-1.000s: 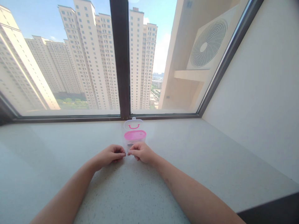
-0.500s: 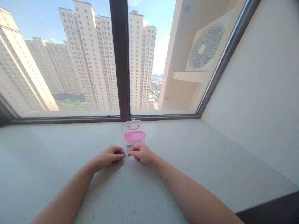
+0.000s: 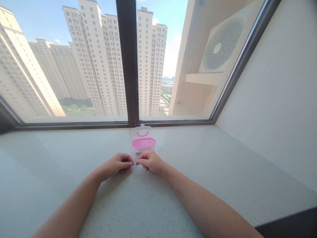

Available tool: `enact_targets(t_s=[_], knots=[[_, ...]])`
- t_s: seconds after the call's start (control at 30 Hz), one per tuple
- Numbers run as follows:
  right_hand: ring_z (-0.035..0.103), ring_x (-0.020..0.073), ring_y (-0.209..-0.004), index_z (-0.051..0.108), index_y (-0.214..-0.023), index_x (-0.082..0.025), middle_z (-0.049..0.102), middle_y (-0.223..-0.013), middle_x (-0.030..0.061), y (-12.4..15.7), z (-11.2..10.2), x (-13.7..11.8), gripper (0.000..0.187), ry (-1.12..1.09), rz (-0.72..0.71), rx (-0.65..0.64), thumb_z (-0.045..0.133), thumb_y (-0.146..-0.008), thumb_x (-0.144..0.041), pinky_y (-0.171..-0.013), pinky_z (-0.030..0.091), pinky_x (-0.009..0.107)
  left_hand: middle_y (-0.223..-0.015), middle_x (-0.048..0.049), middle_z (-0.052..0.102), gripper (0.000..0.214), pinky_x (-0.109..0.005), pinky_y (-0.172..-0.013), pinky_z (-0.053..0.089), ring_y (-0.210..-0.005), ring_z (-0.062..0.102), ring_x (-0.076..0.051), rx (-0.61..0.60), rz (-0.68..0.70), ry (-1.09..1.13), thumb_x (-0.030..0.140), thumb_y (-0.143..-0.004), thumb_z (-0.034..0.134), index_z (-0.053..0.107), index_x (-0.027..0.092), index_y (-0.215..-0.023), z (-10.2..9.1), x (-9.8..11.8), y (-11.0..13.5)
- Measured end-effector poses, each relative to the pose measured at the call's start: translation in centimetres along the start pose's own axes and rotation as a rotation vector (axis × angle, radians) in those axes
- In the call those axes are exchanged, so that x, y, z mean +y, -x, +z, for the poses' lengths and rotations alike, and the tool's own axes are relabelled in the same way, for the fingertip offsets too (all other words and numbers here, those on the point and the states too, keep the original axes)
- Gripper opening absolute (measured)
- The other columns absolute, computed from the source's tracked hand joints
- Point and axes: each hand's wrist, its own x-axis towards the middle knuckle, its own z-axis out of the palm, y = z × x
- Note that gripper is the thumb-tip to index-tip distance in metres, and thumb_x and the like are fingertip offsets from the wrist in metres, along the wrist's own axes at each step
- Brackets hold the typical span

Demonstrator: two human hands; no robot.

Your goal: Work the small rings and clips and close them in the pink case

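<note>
Both hands pinched in front of the pink-topped container

Your left hand (image 3: 121, 162) has its thumb and fingertips drawn together, with a tiny dark bit (image 3: 133, 163) at the tips; you cannot tell from here what it is or whether it is gripped. Your right hand (image 3: 151, 162) is closed in a similar pinch, its tips just beside the left ones, and anything between them is too small to make out. Directly beyond your hands, the clear container (image 3: 144, 143) with the pink oval top stands on the pale speckled windowsill (image 3: 138, 208), its lower front partly hidden by your right hand. Its clear lid (image 3: 142, 129), with a curved pink handle (image 3: 142, 135), is up behind it, near the dark window frame (image 3: 131, 66). Tall buildings (image 3: 95, 56) show outside.
</note>
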Motion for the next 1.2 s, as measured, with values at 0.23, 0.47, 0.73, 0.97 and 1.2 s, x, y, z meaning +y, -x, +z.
enact_targets(t_s=[0.23,0.47,0.73,0.97,1.2], knots=[[0.038,0.007,-0.037,0.066,-0.069,-0.012,0.044,-0.041,-0.005,0.01,0.04,-0.26,0.01,-0.001,0.019,0.002,0.059,-0.074,-0.018,-0.039,0.028,0.019,-0.057,0.0036,0.05,0.032,-0.022,-0.05,0.025,-0.052,0.04,-0.01,0.002,-0.006,-0.02,0.045,-0.072,0.061,0.06,0.014,-0.079,0.03,0.06,0.12],[0.038,0.0068,-0.038,0.066,-0.068,-0.013,0.044,-0.042,-0.0051,-0.07,0.03,-0.19,0.009,-0.002,0.01,-0.002,0.06,-0.073,-0.018,-0.039,0.028,0.019,-0.056,0.004,0.048,0.033,-0.022,-0.05,0.025,-0.052,0.039,-0.01,0.006,-0.01,-0.031,0.046,-0.073,0.061,0.06,0.014,-0.079,0.08,0.23,0.06],[0.038,0.0066,-0.037,0.066,-0.07,-0.013,0.044,-0.041,-0.0053,-0.13,-0.05,0.14,0.011,0.008,-0.002,-0.011,0.059,-0.074,-0.02,-0.039,0.027,0.019,-0.055,0.0037,0.049,0.033,-0.023,-0.051,0.026,-0.052,0.04,-0.011,0.015,-0.007,-0.028,0.047,-0.072,0.061,0.06,0.014,-0.077,0.24,0.41,0.17],[0.037,0.0066,-0.037,0.066,-0.069,-0.012,0.044,-0.041,-0.0053,-0.01,-0.03,-0.19,0.01,0.001,0.013,-0.009,0.06,-0.073,-0.02,-0.039,0.026,0.019,-0.055,0.0038,0.049,0.034,-0.022,-0.05,0.026,-0.052,0.04,-0.01,0.017,-0.008,-0.033,0.047,-0.071,0.061,0.06,0.014,-0.077,0.21,0.5,0.08],[0.037,0.0065,-0.038,0.066,-0.068,-0.013,0.044,-0.042,-0.0054,-0.04,0.06,-0.28,0.01,0.004,0.022,-0.011,0.06,-0.073,-0.02,-0.04,0.027,0.019,-0.057,0.003,0.049,0.035,-0.023,-0.051,0.027,-0.054,0.042,-0.011,0.014,-0.006,-0.033,0.048,-0.07,0.06,0.06,0.014,-0.077,0.19,0.33,0.17]])
